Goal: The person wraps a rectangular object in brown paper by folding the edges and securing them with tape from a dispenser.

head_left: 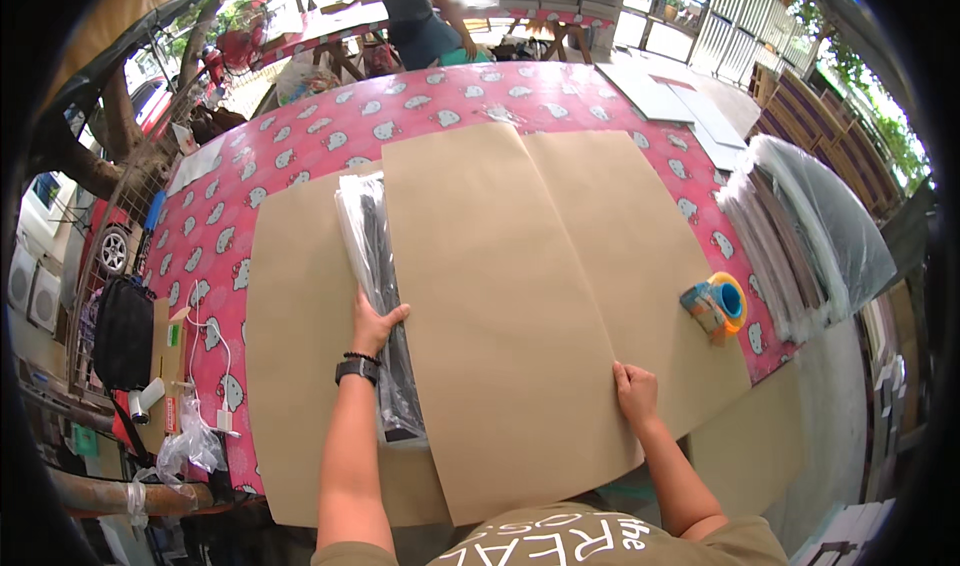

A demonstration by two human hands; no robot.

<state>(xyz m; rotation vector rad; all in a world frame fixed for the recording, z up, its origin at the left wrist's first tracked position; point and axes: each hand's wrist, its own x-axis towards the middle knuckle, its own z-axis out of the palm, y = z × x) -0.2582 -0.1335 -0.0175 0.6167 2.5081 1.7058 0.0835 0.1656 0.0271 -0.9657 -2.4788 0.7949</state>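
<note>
Beyond the far edge of the large tan paper sheet (490,316), a hand could pass over the pink cartoon-patterned table cover (480,96). At the sheet's left edge, the long clear-plastic-wrapped dark bundle (372,241) and the left hand (374,323) obstruct; right of it, the orange-and-blue ring-shaped roll (708,308) and, farther out, the plastic-wrapped grey-brown stack (775,251).

Black bag (124,334) — white slatted gate (748,28)

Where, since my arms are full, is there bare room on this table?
Free: the pink tablecloth beyond the brown sheets, left of the white panels; also its left strip, beyond the corded white charger. Crowded: the near-left corner, by charger and cardboard box, and the right edge, by the plastic-wrapped stack.
</note>
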